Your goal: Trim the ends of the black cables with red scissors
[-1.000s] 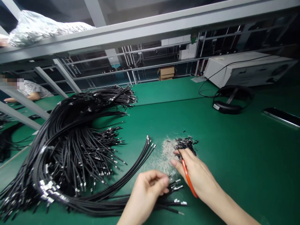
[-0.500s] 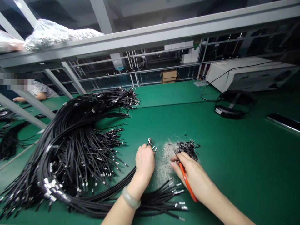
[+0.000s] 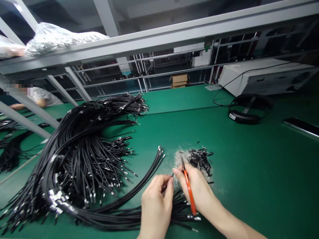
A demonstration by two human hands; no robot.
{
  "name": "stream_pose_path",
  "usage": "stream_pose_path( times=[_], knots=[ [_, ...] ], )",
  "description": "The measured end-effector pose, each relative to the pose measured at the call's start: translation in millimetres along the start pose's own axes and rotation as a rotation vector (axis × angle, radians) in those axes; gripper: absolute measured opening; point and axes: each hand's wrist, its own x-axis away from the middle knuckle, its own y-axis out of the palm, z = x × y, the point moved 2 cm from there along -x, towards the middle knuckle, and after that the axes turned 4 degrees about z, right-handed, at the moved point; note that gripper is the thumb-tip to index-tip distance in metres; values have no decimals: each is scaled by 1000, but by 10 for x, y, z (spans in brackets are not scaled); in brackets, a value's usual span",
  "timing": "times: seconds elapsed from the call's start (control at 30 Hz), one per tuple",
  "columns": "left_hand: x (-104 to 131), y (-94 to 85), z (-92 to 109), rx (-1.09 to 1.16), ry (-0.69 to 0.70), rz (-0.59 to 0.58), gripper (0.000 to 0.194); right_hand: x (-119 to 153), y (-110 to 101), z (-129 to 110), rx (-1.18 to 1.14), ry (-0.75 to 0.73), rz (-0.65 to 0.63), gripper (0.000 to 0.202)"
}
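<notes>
My left hand [image 3: 158,197] pinches a black cable between thumb and forefinger, its tip meeting the fingers of my right hand [image 3: 198,184]. Across the right palm lies a red-handled tool [image 3: 189,194] with a slim dark point angled up and away; its exact kind is unclear. Right thumb and forefinger close near the cable's end. Several black cables [image 3: 149,172] with silvery tips curve up to the left of my hands. Other cable ends [image 3: 183,212] fan out beneath them. Beyond my right hand is a heap of short black offcuts [image 3: 200,159] beside whitish fibre scraps [image 3: 178,154].
A large bundle of black cables [image 3: 82,132] covers the left of the green table [image 3: 174,127]. At the right are a black headband-like device [image 3: 245,118], a phone [image 3: 301,127] and a pale metal box [image 3: 264,79]. A shelf beam [image 3: 159,39] crosses above. Another person's arm [image 3: 41,101] shows far left.
My left hand has let go of the upright cables, come down towards me and pinched a cable. My right hand moved slightly left; the red-handled tool now stands more upright.
</notes>
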Motion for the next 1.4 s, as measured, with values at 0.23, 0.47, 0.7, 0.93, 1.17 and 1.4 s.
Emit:
stream_pose_path(
  times=[0.23, 0.47, 0.7, 0.93, 1.17, 1.4],
  knots=[
    [3, 38, -4, 12, -27, 20, 17, 77, 0, 30, 453, -622, 99, 26],
    [-103, 114, -152, 230, -281, -169, 30, 121, -178, 282, 676, -518, 22, 10],
    [-148, 164, -215, 247, -337, -211, 28, 170, -57, 246, 822, -494, -33, 21],
    [-192, 235, -244, 262, -350, -236, 21, 122, -64, 233, 911, -455, -114, 12],
    [-202, 260, -274, 250, -325, -229, 20, 66, -81, 206, 957, -453, -210, 11],
    [-227, 315, -323, 188, -289, -220, 24, -2, -99, 154, 889, -355, -348, 18]
  ],
)
